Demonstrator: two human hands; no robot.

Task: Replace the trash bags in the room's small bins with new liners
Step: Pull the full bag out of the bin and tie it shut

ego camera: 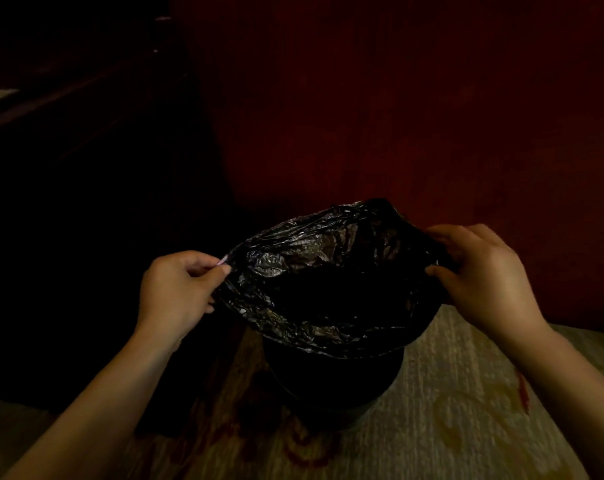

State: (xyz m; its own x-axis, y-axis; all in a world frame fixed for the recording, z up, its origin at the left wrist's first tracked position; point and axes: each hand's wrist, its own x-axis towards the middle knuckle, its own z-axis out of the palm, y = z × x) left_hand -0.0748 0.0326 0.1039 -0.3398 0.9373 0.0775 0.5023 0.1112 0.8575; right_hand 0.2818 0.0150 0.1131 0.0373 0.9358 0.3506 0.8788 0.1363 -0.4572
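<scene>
So you're right in the middle of it here: you've got the black bag (pixel 328 271) stretched open between both hands, right over the small bin (pixel 335 386) that's sitting on the patterned carpet (pixel 459 393). Your left hand (pixel 181 289) is pinching the left edge of the bag's mouth between thumb and fingertips, and your right hand (pixel 484 271) has its fingers curled round the right edge, so both are clamped on the plastic and pulling it wide. The mouth is held up above the bin's rim, not folded over it, and the near edge droops down toward the front of the bin. It's really dark in there, so I can't tell if the bottom of the bag is already hanging inside or how deep it goes. The bag looks empty and crinkly, so my guess is this is the fresh liner going in rather than the old one coming out, but I can't swear to it. If that's right, what's left on this bin is lowering it, pushing the bottom down and cuffing the mouth over the rim all the way round. Only one bin shows, between the red wall (pixel 414 98) and some dark furniture (pixel 86 150), so no idea about the others.
</scene>
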